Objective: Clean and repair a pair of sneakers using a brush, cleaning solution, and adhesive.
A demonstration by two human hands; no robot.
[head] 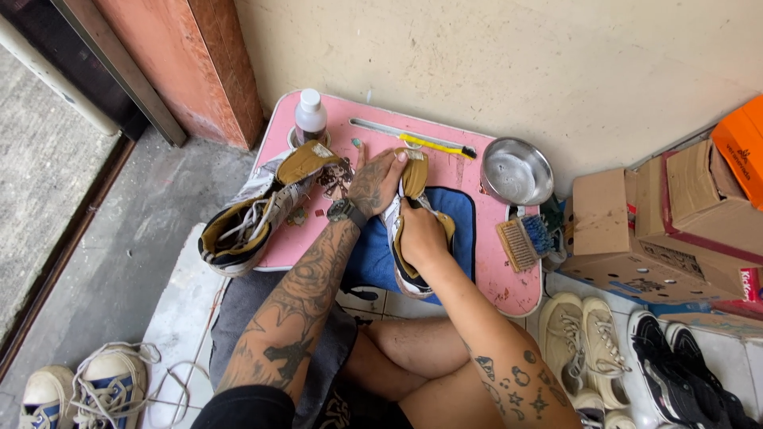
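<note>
Head view: a person is sitting cross-legged at a low pink table (509, 294), working on a white and tan shoe (407, 230) that is lying on a blue cloth (457, 230) in the near middle of the table. The left hand (380, 181) is pressing down flat on the far end of the shoe, fingers spread over its tan collar, its grip wide. The right hand (421, 234) is lying on the middle of the shoe, fingers curled against it; whether its grip is closing on anything I cannot tell.

To the left, a matching high-top shoe (258, 210) is lying on its side across the table's left edge, laces loose. At the far left corner a clear bottle with a white cap (310, 115) is standing upright with a dark label around it. Along the far edge a yellow-handled brush (435, 145) is resting in a groove. At the far right a round steel bowl (517, 171) is sitting; its contents are not clear. Just near of it a wooden scrubbing brush (517, 245) is lying beside a blue-bristled brush (540, 234).

Further right, brown cardboard boxes (668, 214) are stacked against the wall, with an orange box (743, 147) on top. On the floor, beige sneakers (584, 342) and black sneakers (683, 373) are standing at near right, and white and blue sneakers (87, 389) at near left.
</note>
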